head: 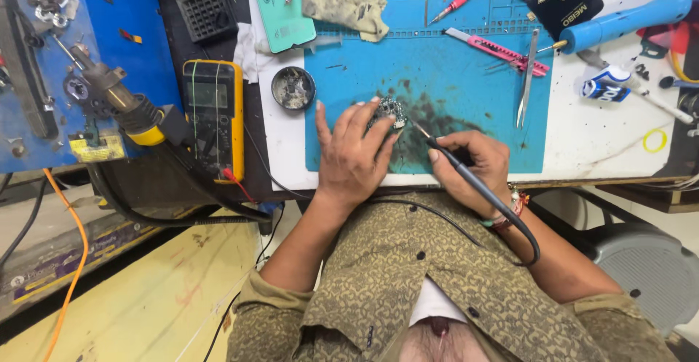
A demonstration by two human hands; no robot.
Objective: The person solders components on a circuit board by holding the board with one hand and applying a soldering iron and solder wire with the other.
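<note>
Down on the near part of the blue work mat (466,78), the left hand (354,154) pins a small circuit board (391,114) under spread fingers while the right hand (472,167) grips a black soldering iron (466,173), its tip beside the board's right edge.

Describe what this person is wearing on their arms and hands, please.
Both hands are bare, no gloves. The left hand has longish nails and no jewellery. The right hand has colourful thread bracelets at the wrist. Olive-brown patterned shirt sleeves, rolled up near the elbows, leave the forearms uncovered.
</note>
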